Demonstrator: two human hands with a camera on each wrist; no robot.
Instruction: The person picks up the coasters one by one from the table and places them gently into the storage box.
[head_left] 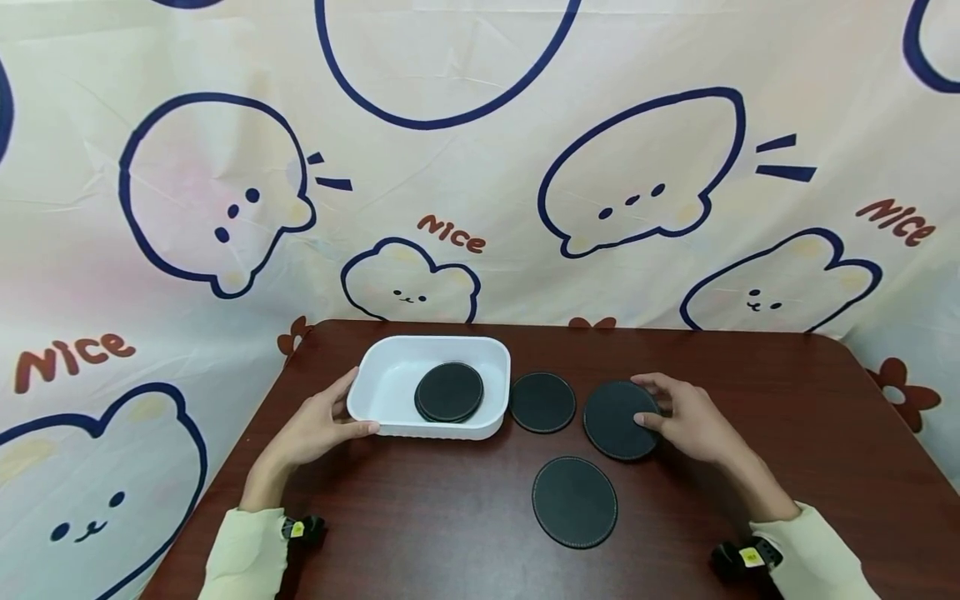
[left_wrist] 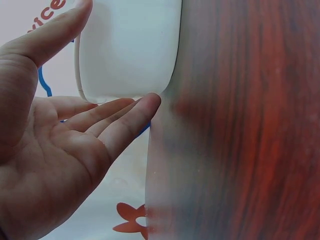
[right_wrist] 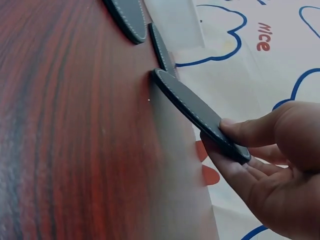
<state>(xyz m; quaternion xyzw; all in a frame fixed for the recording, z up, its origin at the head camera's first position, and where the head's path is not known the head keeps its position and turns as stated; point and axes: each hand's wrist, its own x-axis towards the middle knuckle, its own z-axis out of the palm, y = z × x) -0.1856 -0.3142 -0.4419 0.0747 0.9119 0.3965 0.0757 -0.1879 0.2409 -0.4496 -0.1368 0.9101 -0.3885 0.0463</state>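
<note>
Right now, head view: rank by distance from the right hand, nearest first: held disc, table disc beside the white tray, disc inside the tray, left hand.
1. Held disc, pinched in the right hand.
2. Table disc, just right of the white tray.
3. Inside disc, in the tray, right of centre.
4. Left hand, at the tray's left end.

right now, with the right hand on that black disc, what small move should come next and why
Probably carry the pinched disc over to the white tray: the right hand grips its edge, the left hand holds the tray's end, and another black disc lies inside.
</note>
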